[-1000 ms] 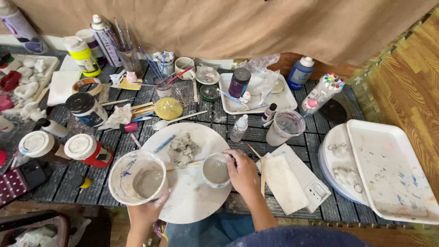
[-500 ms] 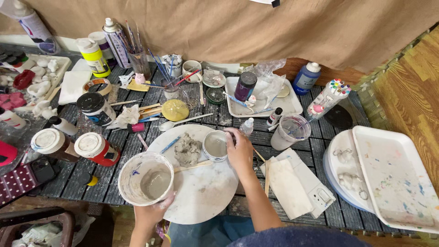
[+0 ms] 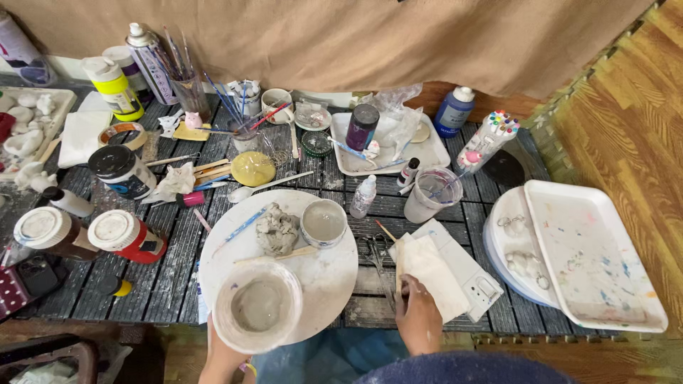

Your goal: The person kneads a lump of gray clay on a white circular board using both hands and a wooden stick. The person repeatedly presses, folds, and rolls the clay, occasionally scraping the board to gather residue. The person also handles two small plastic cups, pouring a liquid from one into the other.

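Left hand [image 3: 222,355]: gripped the white tub [image 3: 257,306] of grey slip from below, over the round board [image 3: 324,277]
Right hand [image 3: 418,316]: fingers flat on the folded cloth [image 3: 427,267]
Clay lump [image 3: 276,229]: unshaped on the board
Small cup [image 3: 324,222]: filled, beside the lump
Progress: early; judged from the raw lump

A blue bottle [image 3: 453,110], a marker set [image 3: 489,139] and a yellow-capped bottle [image 3: 112,87] are seen near the tan cloth [image 3: 370,43]; a paint-stained white tray [image 3: 594,256] is placed rightward.
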